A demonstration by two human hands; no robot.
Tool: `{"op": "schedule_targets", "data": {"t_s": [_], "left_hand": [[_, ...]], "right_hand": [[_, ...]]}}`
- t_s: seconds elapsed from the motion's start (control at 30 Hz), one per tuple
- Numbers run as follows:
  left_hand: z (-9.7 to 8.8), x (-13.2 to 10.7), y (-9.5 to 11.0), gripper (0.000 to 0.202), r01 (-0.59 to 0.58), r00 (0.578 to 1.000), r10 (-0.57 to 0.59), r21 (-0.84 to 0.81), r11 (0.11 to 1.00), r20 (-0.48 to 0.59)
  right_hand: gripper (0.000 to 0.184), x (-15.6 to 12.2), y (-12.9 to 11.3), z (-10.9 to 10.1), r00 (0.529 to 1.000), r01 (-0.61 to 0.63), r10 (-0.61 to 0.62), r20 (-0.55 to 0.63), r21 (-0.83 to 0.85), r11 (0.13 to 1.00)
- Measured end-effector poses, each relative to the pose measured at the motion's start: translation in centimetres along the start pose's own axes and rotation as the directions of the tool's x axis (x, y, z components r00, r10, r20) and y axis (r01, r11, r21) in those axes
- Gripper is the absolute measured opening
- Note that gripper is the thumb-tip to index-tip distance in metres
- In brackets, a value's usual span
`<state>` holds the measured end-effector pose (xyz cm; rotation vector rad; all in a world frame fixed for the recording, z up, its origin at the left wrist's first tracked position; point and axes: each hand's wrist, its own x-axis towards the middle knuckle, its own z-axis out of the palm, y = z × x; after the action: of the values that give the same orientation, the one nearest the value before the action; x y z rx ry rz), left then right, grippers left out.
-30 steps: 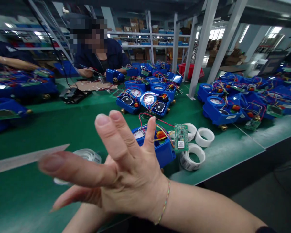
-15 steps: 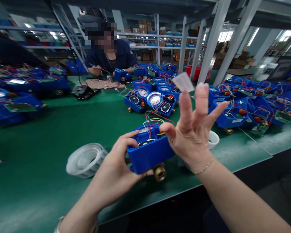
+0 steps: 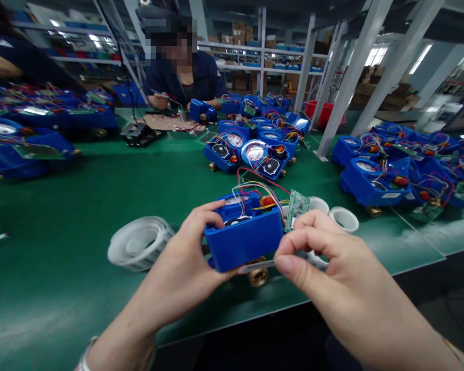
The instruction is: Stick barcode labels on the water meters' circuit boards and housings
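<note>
My left hand [image 3: 185, 268] grips a blue meter housing [image 3: 244, 238] from its left side, lifted a little above the green table [image 3: 81, 206]. Coloured wires and a small green circuit board [image 3: 296, 207] hang out of its top, and a brass fitting [image 3: 258, 276] shows underneath. My right hand [image 3: 332, 278] pinches a small white label [image 3: 255, 266] between thumb and forefinger, held against the housing's lower front edge.
A roll of white labels [image 3: 139, 249] lies to the left, with other white rolls [image 3: 344, 219] to the right. Groups of blue meters [image 3: 251, 149] [image 3: 390, 170] crowd the table. A person [image 3: 181, 72] works across the table. A grey post [image 3: 340, 93] stands behind.
My right hand came down from a raised, spread pose with the label on a fingertip and now pinches it at the housing's front. My left hand keeps its hold on the housing.
</note>
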<state>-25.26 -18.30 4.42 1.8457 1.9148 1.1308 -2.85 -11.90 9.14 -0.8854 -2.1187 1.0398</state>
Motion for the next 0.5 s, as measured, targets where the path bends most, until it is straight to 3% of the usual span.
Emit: {"op": "schedule_targets", "data": {"t_s": [0.23,0.5], "left_hand": [[0.3,0.3,0.4,0.059,-0.037,0.999,0.037,0.040,0.999,-0.005],[0.3,0.4,0.2,0.062,-0.051,0.999,0.050,0.028,0.998,0.006]], "right_hand": [[0.014,2.2,-0.1,1.2,0.991,0.018,-0.051,-0.120,-0.265,0.964],[0.014,3.1,-0.3,1.2,0.994,-0.001,-0.032,-0.103,-0.306,0.952]]}}
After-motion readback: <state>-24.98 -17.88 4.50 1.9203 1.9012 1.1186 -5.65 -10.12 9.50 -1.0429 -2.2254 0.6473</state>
